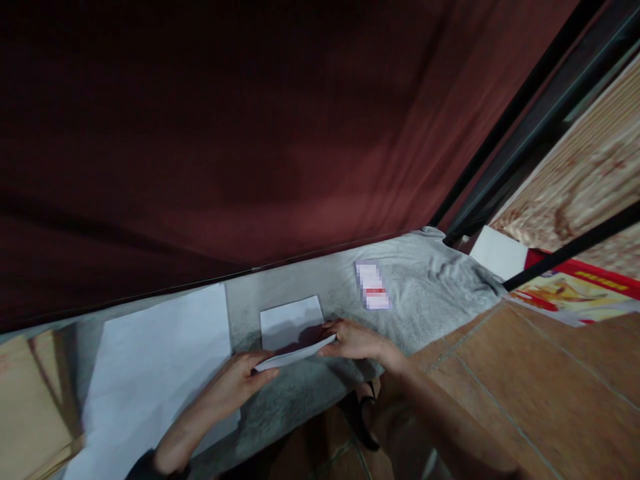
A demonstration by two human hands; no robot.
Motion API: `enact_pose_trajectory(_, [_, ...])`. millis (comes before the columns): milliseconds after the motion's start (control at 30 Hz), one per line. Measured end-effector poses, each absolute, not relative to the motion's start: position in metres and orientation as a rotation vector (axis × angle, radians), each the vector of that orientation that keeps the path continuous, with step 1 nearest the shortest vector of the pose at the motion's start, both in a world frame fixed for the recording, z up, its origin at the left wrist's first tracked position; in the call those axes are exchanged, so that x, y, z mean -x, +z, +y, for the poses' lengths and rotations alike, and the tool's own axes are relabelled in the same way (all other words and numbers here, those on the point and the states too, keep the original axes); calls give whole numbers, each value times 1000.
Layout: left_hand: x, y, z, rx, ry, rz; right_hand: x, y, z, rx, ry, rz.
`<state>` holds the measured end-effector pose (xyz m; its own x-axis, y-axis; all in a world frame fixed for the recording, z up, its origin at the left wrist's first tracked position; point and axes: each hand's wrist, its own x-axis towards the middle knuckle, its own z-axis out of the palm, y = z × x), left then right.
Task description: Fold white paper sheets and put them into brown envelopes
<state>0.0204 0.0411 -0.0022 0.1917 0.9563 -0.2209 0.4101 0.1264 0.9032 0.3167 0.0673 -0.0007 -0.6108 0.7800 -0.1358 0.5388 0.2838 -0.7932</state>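
Between my two hands is a folded sheet of white paper (296,356), raised a little above the grey cloth and seen nearly edge-on. My left hand (246,375) pinches its left end, thumb below and fingers behind. At the right end, my right hand (353,339) grips it the same way. Just behind the held paper, a smaller white piece of paper (291,320) lies flat on the cloth, partly in shadow. Large white sheets (165,360) lie to the left, and my left forearm crosses over them.
A grey cloth (425,287) covers the narrow table. A phone with a blurred screen (373,285) lies right of the hands. Brown cardboard (33,407) sits at far left. A dark red curtain (250,133) hangs behind. Black poles (520,140) and a red-yellow box (575,290) stand at right.
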Motion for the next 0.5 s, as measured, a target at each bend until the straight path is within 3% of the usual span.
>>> enact_pose_trajectory(100, [-17,-7,45,-1495,455,1295,-320,-6,68,1297,1325,-2150])
enact_pose_trajectory(500, [-18,-17,66,-1393,648,1482,-295,-23,86,1640,1044,-1998])
